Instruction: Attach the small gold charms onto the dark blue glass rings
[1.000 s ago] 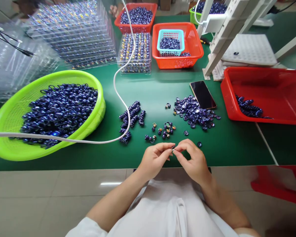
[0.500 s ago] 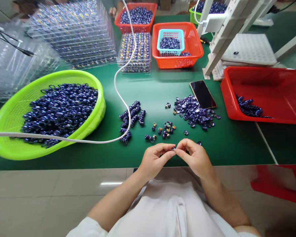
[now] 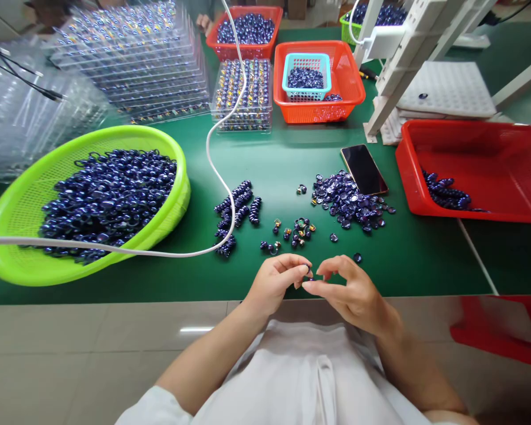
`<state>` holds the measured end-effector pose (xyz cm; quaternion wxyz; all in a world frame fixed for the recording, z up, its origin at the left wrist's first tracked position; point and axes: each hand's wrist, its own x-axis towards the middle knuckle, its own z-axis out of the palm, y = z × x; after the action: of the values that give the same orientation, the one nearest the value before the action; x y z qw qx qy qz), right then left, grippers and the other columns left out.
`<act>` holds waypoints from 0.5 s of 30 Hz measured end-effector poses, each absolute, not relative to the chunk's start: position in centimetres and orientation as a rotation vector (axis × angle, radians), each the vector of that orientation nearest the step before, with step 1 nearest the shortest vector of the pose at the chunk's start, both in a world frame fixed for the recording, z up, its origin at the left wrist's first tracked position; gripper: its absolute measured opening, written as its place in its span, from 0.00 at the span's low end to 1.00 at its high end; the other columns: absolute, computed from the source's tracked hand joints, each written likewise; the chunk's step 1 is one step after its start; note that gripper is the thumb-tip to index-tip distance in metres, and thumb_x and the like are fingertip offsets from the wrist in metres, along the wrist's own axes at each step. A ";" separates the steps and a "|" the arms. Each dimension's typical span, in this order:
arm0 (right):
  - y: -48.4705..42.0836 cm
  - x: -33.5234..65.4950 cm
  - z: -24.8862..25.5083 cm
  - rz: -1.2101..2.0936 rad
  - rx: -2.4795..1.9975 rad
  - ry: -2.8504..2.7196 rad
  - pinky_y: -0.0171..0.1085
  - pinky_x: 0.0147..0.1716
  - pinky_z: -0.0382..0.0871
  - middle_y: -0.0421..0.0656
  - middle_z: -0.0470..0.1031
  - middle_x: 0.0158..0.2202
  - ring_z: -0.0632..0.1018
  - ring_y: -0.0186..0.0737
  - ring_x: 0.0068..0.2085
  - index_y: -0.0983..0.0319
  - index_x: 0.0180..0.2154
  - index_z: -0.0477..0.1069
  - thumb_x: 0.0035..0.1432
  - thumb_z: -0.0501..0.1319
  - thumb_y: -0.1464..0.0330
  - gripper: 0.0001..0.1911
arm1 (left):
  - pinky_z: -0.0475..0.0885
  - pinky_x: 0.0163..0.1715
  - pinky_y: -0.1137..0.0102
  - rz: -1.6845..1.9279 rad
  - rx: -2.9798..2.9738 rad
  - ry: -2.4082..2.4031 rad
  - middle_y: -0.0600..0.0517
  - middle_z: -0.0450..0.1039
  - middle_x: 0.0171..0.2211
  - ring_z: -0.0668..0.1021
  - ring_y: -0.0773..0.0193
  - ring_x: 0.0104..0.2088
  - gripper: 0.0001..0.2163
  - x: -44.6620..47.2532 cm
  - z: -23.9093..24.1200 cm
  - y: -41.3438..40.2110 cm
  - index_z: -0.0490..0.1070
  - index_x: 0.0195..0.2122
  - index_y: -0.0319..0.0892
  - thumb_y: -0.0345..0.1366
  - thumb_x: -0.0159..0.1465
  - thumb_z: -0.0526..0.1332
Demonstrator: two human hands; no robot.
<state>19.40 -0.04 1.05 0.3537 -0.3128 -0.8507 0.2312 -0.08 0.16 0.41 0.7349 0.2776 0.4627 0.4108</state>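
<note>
My left hand [image 3: 277, 281] pinches a tiny dark bead piece [image 3: 308, 271] at the front edge of the green table [image 3: 274, 159]. My right hand [image 3: 349, 290] is beside it, its index finger stretched toward the piece, thumb and other fingers curled above; whether it grips anything is unclear. Just beyond my fingers lie a few small gold-and-blue ring parts [image 3: 298, 229], a loose pile of flat blue stones [image 3: 349, 200] and several strung rows of blue beads [image 3: 236, 209].
A lime basket [image 3: 35, 195] of blue beads sits left, with a white cable [image 3: 212, 159] crossing it. A phone [image 3: 363, 169], a red tray [image 3: 478, 168], orange baskets [image 3: 318, 79] and stacked clear trays [image 3: 133, 59] stand behind. Another person's hand [image 3: 202, 22] shows at the far edge.
My hands have dropped slightly toward me and parted a little. The right hand's pinch has loosened, its fingers now spread with the index pointing left.
</note>
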 end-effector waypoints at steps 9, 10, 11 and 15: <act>-0.1 18.8 0.1 0.465 -0.844 -2.127 0.42 0.38 0.70 0.44 0.74 0.37 0.75 0.40 0.37 0.60 0.44 0.68 0.57 0.61 0.80 0.15 | 0.67 0.27 0.74 0.934 0.667 1.028 0.51 0.79 0.27 0.72 0.71 0.23 0.09 0.1 0.6 0.0 0.81 0.34 0.38 0.37 0.54 0.71; -0.2 18.8 -0.1 0.477 -0.880 -2.075 0.42 0.38 0.70 0.44 0.75 0.36 0.75 0.40 0.37 0.59 0.44 0.67 0.56 0.61 0.81 0.16 | 0.68 0.27 0.74 0.943 0.695 1.048 0.51 0.78 0.27 0.72 0.71 0.24 0.08 0.1 0.8 0.0 0.81 0.34 0.39 0.37 0.54 0.71; -0.2 18.7 -0.2 0.479 -0.919 -2.031 0.42 0.38 0.70 0.44 0.75 0.36 0.76 0.40 0.37 0.59 0.44 0.67 0.56 0.61 0.81 0.16 | 0.68 0.27 0.74 0.948 0.722 1.073 0.52 0.78 0.26 0.72 0.71 0.24 0.08 0.0 1.0 0.0 0.81 0.34 0.39 0.36 0.54 0.71; -0.5 18.5 -0.1 0.489 -0.979 -1.962 0.41 0.38 0.72 0.44 0.76 0.38 0.77 0.40 0.38 0.58 0.45 0.68 0.57 0.61 0.81 0.16 | 0.70 0.27 0.75 0.952 0.793 1.152 0.52 0.78 0.25 0.73 0.70 0.24 0.07 0.0 1.9 -0.1 0.82 0.34 0.40 0.35 0.54 0.71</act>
<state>18.50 -0.46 -0.13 0.4328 -0.3929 -0.7872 0.1964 0.02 -0.06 1.85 0.6629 0.3510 0.5099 0.4212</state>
